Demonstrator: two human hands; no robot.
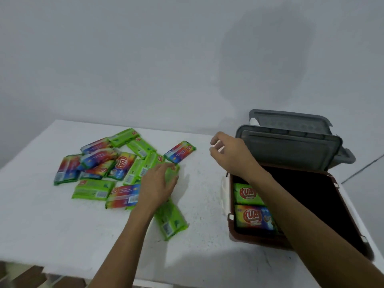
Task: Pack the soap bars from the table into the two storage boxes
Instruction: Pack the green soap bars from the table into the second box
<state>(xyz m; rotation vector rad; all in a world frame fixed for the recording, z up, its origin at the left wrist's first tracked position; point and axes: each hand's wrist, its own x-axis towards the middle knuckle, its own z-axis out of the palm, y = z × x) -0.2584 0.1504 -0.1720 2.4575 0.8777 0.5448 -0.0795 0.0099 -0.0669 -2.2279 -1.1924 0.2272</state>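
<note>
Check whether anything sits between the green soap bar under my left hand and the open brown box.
Nothing lies on the white table between the green soap bar and the brown box. Only your right forearm crosses above the box's left side, over the two packed bars; the rest is open.

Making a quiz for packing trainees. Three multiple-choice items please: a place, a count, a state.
1. The brown box stands where relative to the soap pile? A right B left C underneath
2. Soap bars visible inside the box? A none B two C five
3. The right hand is A holding a bar B empty C gripping a lid
Key: 1 A, the box is at the table's right end. 2 B, a green bar and a multicoloured bar lie by its left wall. 3 B, its loosely curled fingers hold nothing.
</note>
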